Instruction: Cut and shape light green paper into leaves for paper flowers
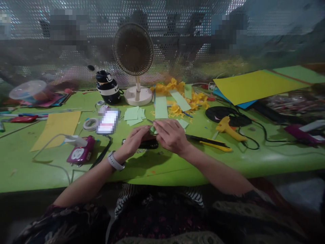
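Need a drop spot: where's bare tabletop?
Front right: the strip between yellow cutter and the table's front edge, right of the right forearm. Front left: the corner nearer than the orange-yellow sheet, left of the white cable; one small scrap there. Crowded: mid-back, with green slips, yellow flowers, fan.

Craft workspace: glue gun, cutter, paper, yellow flowers.

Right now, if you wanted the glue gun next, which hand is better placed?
Likely the right hand: the glue gun lies out to the right, nearer that hand. The left hand would have to reach past it.
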Action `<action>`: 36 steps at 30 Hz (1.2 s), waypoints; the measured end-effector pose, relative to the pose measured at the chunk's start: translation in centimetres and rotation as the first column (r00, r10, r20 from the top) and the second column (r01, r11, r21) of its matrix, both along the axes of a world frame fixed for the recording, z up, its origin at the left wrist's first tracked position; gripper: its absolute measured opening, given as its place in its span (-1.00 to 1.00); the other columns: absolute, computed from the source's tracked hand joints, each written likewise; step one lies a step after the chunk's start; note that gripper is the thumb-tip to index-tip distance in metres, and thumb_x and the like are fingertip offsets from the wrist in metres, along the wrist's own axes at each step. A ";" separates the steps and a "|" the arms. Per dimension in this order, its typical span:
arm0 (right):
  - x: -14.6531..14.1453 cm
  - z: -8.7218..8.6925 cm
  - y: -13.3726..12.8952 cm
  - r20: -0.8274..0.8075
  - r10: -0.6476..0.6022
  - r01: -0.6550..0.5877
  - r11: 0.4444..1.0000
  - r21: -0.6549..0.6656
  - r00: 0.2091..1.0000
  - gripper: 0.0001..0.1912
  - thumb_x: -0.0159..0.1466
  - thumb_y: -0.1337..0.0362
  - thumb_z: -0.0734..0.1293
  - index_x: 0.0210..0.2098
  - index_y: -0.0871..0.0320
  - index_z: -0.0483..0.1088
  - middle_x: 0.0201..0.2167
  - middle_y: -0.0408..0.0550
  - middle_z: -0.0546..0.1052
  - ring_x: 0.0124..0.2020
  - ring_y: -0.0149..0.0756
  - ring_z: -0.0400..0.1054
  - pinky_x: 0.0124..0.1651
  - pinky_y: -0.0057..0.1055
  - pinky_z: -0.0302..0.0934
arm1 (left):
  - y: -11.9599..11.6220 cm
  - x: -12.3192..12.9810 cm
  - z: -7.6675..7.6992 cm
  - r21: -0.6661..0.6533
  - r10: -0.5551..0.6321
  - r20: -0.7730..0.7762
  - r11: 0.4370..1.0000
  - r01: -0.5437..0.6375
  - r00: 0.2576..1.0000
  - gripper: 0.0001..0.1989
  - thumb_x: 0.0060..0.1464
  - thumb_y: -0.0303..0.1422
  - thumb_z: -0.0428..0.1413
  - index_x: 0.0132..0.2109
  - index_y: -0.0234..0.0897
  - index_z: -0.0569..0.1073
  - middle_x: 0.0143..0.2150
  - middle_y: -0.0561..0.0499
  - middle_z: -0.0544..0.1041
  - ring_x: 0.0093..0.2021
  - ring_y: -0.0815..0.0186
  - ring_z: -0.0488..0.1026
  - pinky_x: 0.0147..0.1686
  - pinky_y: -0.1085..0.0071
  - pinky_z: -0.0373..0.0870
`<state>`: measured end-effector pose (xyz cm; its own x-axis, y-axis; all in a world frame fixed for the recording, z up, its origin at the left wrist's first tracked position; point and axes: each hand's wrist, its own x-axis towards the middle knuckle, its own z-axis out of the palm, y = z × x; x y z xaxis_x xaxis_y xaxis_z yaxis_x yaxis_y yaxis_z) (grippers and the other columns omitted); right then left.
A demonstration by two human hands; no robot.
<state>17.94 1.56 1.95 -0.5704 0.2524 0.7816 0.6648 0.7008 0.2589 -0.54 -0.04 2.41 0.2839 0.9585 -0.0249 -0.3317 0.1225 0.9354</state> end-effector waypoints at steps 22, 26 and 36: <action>0.7 0.2 0.2 -0.468 0.111 -0.350 0.816 -0.461 0.877 -0.63 0.41 0.27 0.13 0.14 0.15 0.37 0.06 0.11 0.51 0.09 -0.11 0.35 0.10 -0.08 0.27 | 0.7 -0.5 -0.2 0.151 -0.052 -0.071 0.987 0.062 0.996 -0.75 0.09 -0.22 0.30 -0.12 -0.24 0.61 -0.17 0.01 0.65 -0.18 0.36 0.58 -0.07 0.38 0.56; 0.6 0.3 0.3 -0.517 0.033 -0.337 0.794 -0.507 0.855 -0.76 0.41 0.13 0.21 -0.18 0.14 0.42 -0.24 0.04 0.52 -0.14 -0.14 0.38 -0.07 -0.17 0.29 | 0.7 -0.3 -0.1 0.168 -0.022 -0.114 0.985 0.041 0.993 -0.69 0.06 -0.17 0.31 -0.13 -0.27 0.59 -0.19 -0.01 0.65 -0.17 0.32 0.59 -0.09 0.34 0.58; 0.2 -0.3 0.8 -0.419 0.039 -0.293 0.775 -0.561 0.907 -0.56 0.42 -0.10 0.14 -0.36 0.10 0.30 -0.42 -0.06 0.42 -0.33 -0.25 0.29 -0.27 -0.28 0.21 | 0.3 -0.1 0.4 0.150 -0.002 -0.152 0.988 0.026 0.988 -0.70 0.03 -0.15 0.31 -0.22 -0.29 0.55 -0.33 0.03 0.62 -0.33 0.38 0.57 -0.13 0.35 0.56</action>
<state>18.13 2.39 1.65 -0.3545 0.6666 0.6558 0.4762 0.7322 -0.4869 -0.68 0.26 2.80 0.3013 0.9504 0.0765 -0.1840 -0.0207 0.9827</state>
